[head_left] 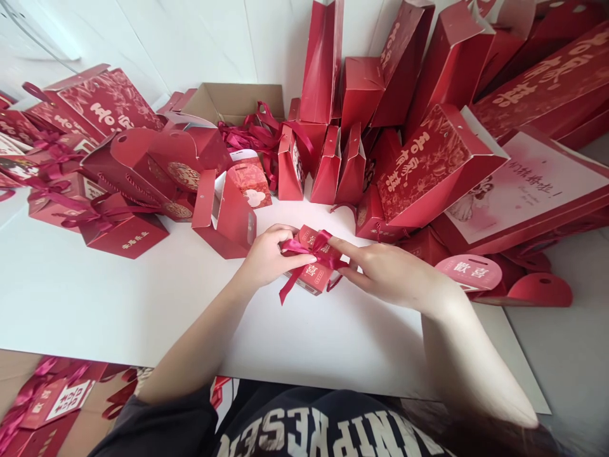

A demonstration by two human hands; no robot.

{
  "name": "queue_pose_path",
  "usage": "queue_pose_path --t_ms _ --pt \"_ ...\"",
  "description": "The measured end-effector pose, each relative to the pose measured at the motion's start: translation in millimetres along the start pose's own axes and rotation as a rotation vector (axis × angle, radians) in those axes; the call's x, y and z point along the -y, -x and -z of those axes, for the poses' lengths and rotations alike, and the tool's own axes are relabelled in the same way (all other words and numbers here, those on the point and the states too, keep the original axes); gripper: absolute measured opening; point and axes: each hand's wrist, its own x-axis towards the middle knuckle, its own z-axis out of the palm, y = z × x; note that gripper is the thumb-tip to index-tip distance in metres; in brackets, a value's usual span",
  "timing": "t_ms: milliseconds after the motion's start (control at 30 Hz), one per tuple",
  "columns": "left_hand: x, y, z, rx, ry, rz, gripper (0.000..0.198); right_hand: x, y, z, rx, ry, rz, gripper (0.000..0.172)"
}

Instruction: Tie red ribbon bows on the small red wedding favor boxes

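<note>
A small red gift box (pixel 314 274) with gold characters lies on the white table (pixel 118 304) in front of me. A dark red ribbon (pixel 320 247) is tied round it, with one tail hanging at its left. My left hand (pixel 269 257) pinches the ribbon's left loop, fingers closed. My right hand (pixel 387 273) pinches the right side of the bow between thumb and forefinger.
Finished ribbon-tied boxes (pixel 118 228) are piled at the left. Open red boxes and bags (pixel 333 158) crowd the back and right, beside a large flat red box (pixel 523 190). A cardboard carton (pixel 233 101) holds loose ribbons (pixel 252 133). More boxes (pixel 52 400) lie below the table's near edge.
</note>
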Motion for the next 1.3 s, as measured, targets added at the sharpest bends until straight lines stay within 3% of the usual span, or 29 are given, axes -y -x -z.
queue_pose_path --t_ms 200,400,533,700,933,1067,1300 --pt "0 0 5.3 0.063 0.007 -0.015 0.033 5 12 7 0.021 -0.067 0.026 0.06" --pt "-3 2 4.6 0.069 0.04 -0.012 0.035 8 20 18 -0.173 -0.321 0.105 0.032" --pt "-8 5 1.1 -0.022 0.045 -0.071 0.037 2 4 13 -0.341 -0.353 -0.023 0.026" --pt "-9 6 -4.4 -0.027 -0.001 -0.152 0.011 -12 -29 -10 -0.439 -0.637 0.064 0.028" --pt "-5 4 -5.6 0.004 -0.032 -0.144 0.011 -20 -52 -28 -0.185 -1.124 0.07 0.039" --pt "-3 2 -5.1 0.033 -0.032 -0.126 0.01 -21 -51 -25 -0.122 -1.157 0.24 0.034" --pt "-3 1 -6.5 0.079 -0.002 -0.11 0.009 -28 -56 -31 -0.143 -1.134 0.291 0.035"
